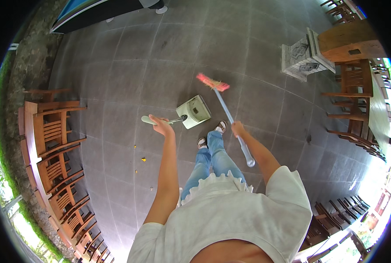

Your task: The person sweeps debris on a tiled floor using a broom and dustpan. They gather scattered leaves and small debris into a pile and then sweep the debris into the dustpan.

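My left hand (162, 125) grips the pale green handle of a long-handled dustpan (189, 115), whose pan is in front of my feet, with a little dark debris inside. In my right hand (238, 129) is the grey-blue stick of a broom (224, 104). Its pink and yellowish bristle head (212, 82) is slightly blurred and lies beyond the dustpan, up and to the right. Small yellow bits (143, 159) are scattered on the grey tiled floor (169, 79) to the left of my legs.
Wooden chairs (54, 130) line a long table on the left, by a stone and grass edge. A carved stone pillar base (302, 59) with a wooden post stands at upper right, near more chairs (353, 95). A dark, blue-topped piece of furniture (100, 16) is at upper left.
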`<state>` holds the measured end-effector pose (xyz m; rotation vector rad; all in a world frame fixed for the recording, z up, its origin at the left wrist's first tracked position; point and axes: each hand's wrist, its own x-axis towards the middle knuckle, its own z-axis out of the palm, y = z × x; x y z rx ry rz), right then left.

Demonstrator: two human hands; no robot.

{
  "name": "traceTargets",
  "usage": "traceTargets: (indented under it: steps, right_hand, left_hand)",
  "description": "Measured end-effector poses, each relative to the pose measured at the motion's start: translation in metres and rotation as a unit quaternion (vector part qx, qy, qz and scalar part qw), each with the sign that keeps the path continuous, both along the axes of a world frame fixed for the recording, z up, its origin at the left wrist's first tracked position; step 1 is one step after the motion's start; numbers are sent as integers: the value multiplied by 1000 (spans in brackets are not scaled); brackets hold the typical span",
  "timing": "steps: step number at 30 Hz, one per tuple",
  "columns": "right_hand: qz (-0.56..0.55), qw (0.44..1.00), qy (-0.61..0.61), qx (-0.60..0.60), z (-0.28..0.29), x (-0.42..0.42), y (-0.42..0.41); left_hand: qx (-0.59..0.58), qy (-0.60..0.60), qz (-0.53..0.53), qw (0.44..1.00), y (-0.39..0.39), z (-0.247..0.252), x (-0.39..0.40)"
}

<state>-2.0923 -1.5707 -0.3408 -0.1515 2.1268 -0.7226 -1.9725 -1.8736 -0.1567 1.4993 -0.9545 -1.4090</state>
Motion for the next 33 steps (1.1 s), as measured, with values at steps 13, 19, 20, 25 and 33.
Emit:
traceTargets:
  steps: [13,19,20,25,33]
  right_hand:
    - [-320,899,-282,-104,118,60,67]
    - [-174,981,-79,-40,64,41,46]
    - [-165,979,-94,-71,57,45,39]
    - [-208,945,-231,-105,70,108,0]
    - [-232,955,-129,-129,118,87,-44]
  left_hand:
    - [-17,-5,-14,1000,-8,-7,5]
    - [-8,-2,-13,1000,-12,-8,7]
    - [-8,1,-12,1000,-13,-8,7]
    - [-13,5,-3,1000,-29,-3,20]
    - [29,31,80,996,-98,22,74]
